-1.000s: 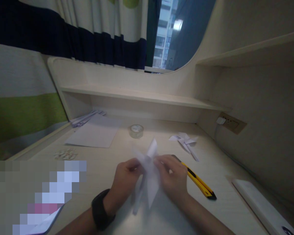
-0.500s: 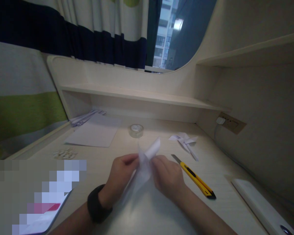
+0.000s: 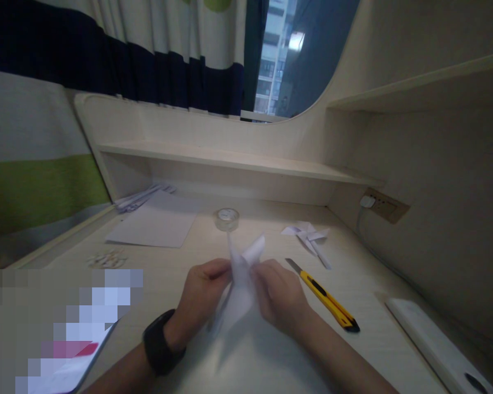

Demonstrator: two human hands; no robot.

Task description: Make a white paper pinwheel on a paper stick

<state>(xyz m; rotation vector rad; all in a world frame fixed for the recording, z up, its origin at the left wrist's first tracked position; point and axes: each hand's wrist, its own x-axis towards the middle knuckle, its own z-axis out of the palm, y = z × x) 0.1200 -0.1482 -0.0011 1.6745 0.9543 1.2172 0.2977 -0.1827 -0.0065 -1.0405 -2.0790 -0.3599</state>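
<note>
Between my hands, above the desk, is a folded white paper pinwheel (image 3: 240,290) with curled blades, slightly blurred. My left hand (image 3: 203,287), a black band on its wrist, pinches the paper's left side. On the opposite side my right hand (image 3: 281,290) is closed on the paper near its middle, fingertips partly hidden. A yellow utility knife (image 3: 326,298) lies just right of my right hand, its blade pointing toward the back. Behind it lies another white paper pinwheel (image 3: 308,235) with a paper stick.
A roll of clear tape (image 3: 227,220) stands beyond my hands. White paper sheets (image 3: 156,219) lie at the back left, and small white pieces (image 3: 107,259) in front of them. A partly pixelated flat device (image 3: 86,361) is front left; a long white object (image 3: 431,339) lies right.
Both hands keep their grip on the paper, whose blades have shifted slightly. The whole view has moved a little, so things appear slightly further left.
</note>
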